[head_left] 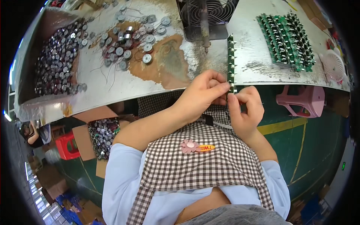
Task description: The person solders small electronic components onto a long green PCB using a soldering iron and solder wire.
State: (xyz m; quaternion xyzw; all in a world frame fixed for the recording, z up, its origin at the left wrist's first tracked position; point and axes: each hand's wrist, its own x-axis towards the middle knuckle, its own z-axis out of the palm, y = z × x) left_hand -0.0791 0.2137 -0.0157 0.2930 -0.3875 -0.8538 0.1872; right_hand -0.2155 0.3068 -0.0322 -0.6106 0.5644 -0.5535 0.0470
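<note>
A narrow strip of green circuit boards (231,62) with small metal parts along it points away from me over the table's front edge. My left hand (208,90) pinches its near end from the left, fingers curled and thumb on top. On the other side, my right hand (246,110) is closed, thumb and forefinger tips together at the strip's near end. A thin dark wire-like end shows beside the right hand's outer edge; what it belongs to is hidden. To the left on the table lie loose small round motors (127,45) with thin wires.
A tray heaped with motors (56,60) stands at the far left. A black fan (208,15) and an upright rod stand ahead. Stacked circuit board strips (287,41) lie at right, near a white fan (333,65). Below are a pink stool (302,100), a red stool (67,145) and a carton of parts (84,142).
</note>
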